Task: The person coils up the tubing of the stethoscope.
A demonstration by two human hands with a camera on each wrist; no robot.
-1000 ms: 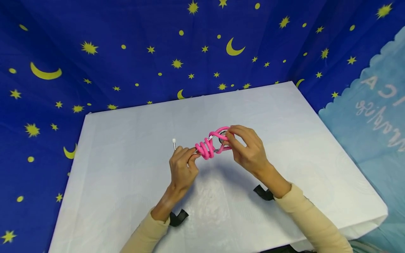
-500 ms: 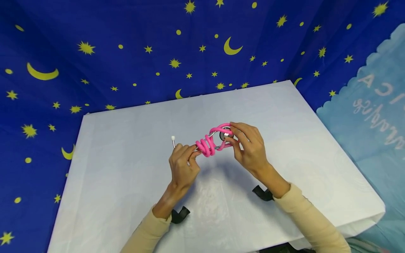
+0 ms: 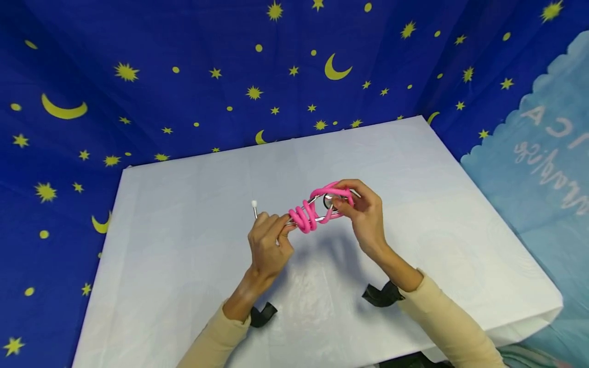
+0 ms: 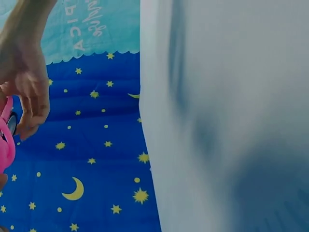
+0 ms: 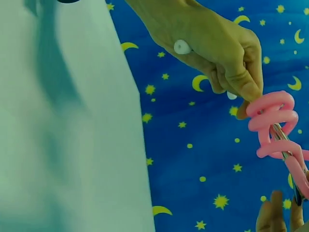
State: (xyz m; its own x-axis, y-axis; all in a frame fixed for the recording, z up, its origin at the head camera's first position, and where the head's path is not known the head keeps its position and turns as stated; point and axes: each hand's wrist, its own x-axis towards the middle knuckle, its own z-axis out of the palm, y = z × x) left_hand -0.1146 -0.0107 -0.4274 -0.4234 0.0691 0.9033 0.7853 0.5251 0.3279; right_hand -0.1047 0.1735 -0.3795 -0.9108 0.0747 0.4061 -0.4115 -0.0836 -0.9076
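A pink stethoscope point(image 3: 303, 217) is held up over the white table, its tubing wound in several coils around the metal ear tubes. My left hand point(image 3: 269, 243) grips the ear tubes at the left end, and one white ear tip point(image 3: 254, 203) pokes out above the knuckles. In the right wrist view another white ear tip point(image 5: 181, 47) shows against that hand. At the right end, my right hand point(image 3: 368, 220) holds the tubing loop, thumb by the round chest piece point(image 3: 327, 201), with fingers partly behind the pink tube. The left wrist view catches only an edge of the stethoscope point(image 4: 6, 145).
The white-covered table point(image 3: 193, 204) lies under both hands. Behind it hangs a blue cloth point(image 3: 161, 92) with yellow stars and moons; a light blue cloth point(image 3: 543, 204) with lettering is at the right. Black wrist mounts point(image 3: 381, 296) stick out below the forearms.
My right hand has turned and shifted its fingers on the tubing loop, the thumb moving in by the chest piece. The left hand keeps its grip on the ear tubes.
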